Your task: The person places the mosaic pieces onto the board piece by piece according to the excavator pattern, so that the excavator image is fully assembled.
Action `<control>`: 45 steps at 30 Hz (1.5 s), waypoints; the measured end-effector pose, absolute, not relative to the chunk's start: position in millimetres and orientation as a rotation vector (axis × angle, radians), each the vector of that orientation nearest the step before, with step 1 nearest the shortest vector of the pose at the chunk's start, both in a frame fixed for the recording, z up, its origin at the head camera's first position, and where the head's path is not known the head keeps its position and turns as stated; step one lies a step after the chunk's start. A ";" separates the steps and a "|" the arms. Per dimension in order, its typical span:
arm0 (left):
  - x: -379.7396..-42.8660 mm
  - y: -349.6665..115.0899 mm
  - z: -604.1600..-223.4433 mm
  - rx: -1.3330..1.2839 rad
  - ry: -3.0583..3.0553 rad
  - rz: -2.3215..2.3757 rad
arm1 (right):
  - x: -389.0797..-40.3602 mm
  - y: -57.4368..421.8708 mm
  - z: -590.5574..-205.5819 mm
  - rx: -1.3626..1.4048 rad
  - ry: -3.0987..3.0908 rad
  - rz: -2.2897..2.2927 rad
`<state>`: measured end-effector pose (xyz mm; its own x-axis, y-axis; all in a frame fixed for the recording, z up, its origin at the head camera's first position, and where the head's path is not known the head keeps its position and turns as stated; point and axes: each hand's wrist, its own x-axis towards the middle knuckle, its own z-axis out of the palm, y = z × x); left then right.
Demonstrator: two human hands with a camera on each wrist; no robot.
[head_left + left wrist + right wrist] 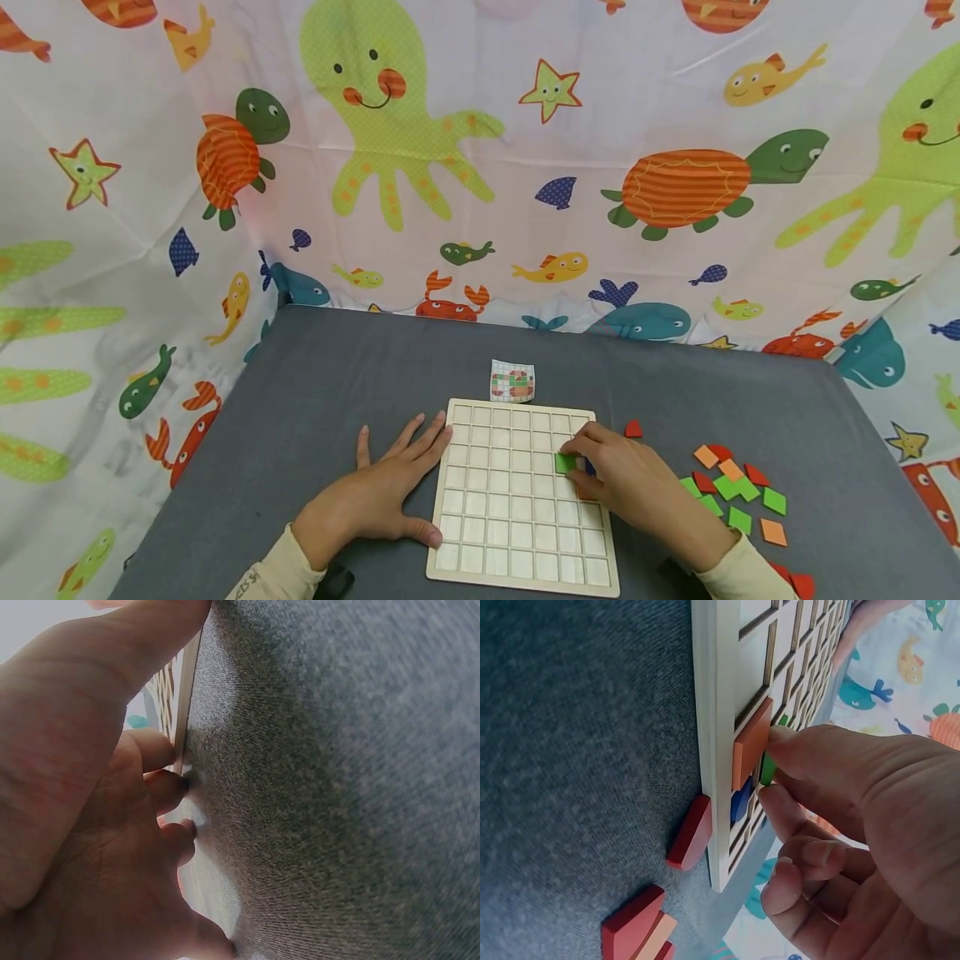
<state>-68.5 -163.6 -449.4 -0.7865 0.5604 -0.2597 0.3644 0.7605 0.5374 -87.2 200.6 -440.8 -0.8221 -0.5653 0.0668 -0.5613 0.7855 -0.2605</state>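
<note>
A pale wooden grid board (521, 408) lies on the grey table. My right hand (633, 475) pinches a green square tile (564, 463) between thumb and forefinger at a cell near the board's right side. Beside that tile, an orange tile (752, 742) and a blue piece (742, 799) sit in the right-hand column. My left hand (382, 492) has its fingers spread, thumb and fingertips at the board's left edge. In the left wrist view, the fingers (161, 791) reach down to the cloth next to the board's side.
Loose green, orange and red tiles (738, 521) are scattered right of the board, with one red piece (633, 429) close to its edge. A small printed pattern card (512, 382) lies behind the board. A sea-animal curtain (510, 167) surrounds the table.
</note>
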 end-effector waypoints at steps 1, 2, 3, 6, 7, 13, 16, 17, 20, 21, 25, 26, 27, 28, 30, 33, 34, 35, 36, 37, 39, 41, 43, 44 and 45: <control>-68.8 -163.5 -449.5 0.703 2.548 0.659 | -87.5 200.4 -440.8 -0.930 2.954 -0.422; -69.1 -163.3 -449.6 0.703 2.547 0.659 | -87.9 200.3 -440.7 -0.927 2.952 -0.423; -69.5 -163.2 -450.0 0.704 2.548 0.658 | -88.3 200.2 -440.6 -0.925 2.951 -0.424; -70.6 -163.0 -451.2 0.708 2.552 0.652 | -89.3 199.8 -440.3 -0.923 2.947 -0.432; -70.9 -163.1 -451.7 0.710 2.554 0.648 | -89.5 199.7 -440.2 -0.924 2.946 -0.435; -69.9 -164.1 -452.8 0.705 2.549 0.654 | -89.7 199.8 -440.5 -0.932 2.931 -0.439; -69.1 -164.5 -452.4 0.699 2.549 0.659 | -89.0 199.7 -439.7 -0.931 2.928 -0.433; -69.1 -164.4 -452.3 0.699 2.548 0.659 | -88.6 200.0 -439.0 -0.928 2.928 -0.430; -68.9 -164.2 -451.9 0.698 2.549 0.658 | -86.8 201.9 -435.9 -0.911 2.931 -0.447; -68.9 -164.2 -451.7 0.699 2.550 0.659 | -86.2 203.3 -434.6 -0.904 2.934 -0.454; -68.3 -164.5 -451.0 0.700 2.549 0.663 | -83.8 214.1 -429.4 -0.854 2.974 -0.463; -68.2 -164.5 -450.9 0.700 2.548 0.666 | -83.3 218.2 -428.7 -0.843 2.993 -0.460; -68.2 -164.5 -451.0 0.701 2.548 0.665 | -83.0 222.9 -428.3 -0.834 3.014 -0.458; -68.3 -164.5 -451.2 0.702 2.547 0.666 | -82.4 228.2 -428.0 -0.814 3.034 -0.454; -68.6 -164.4 -451.6 0.705 2.549 0.665 | -81.3 239.9 -428.1 -0.777 3.071 -0.454; -68.8 -164.1 -452.1 0.709 2.548 0.666 | -78.3 259.0 -427.9 -0.685 3.093 -0.486; -68.6 -164.1 -452.2 0.708 2.547 0.668 | -77.0 265.4 -427.8 -0.650 3.098 -0.491; -68.4 -164.2 -452.4 0.708 2.548 0.668 | -75.6 271.7 -427.7 -0.608 3.096 -0.494; -68.1 -164.2 -452.5 0.708 2.546 0.672 | -74.1 277.8 -427.8 -0.563 3.093 -0.491; -67.8 -164.2 -452.6 0.707 2.545 0.674 | -72.9 284.1 -428.0 -0.526 3.093 -0.477; -67.4 -164.2 -452.4 0.705 2.546 0.675 | -69.0 296.1 -428.6 -0.453 3.094 -0.456; -67.6 -164.2 -452.4 0.704 2.545 0.678 | -66.1 307.0 -428.9 -0.374 3.078 -0.435; -68.0 -164.3 -452.6 0.701 2.547 0.670 | -63.7 317.6 -429.9 -0.325 3.070 -0.426; -68.2 -164.3 -452.6 0.700 2.546 0.668 | -62.3 322.0 -430.3 -0.302 3.065 -0.423; -68.4 -164.3 -452.8 0.701 2.546 0.668 | -61.9 326.5 -430.8 -0.284 3.057 -0.419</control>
<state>-68.4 -164.3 -452.8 -0.7872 0.5599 -0.2586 0.3609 0.7583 0.5429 -61.9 326.5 -430.8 -0.9823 -0.1865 -0.0176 -0.1749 0.9466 -0.2707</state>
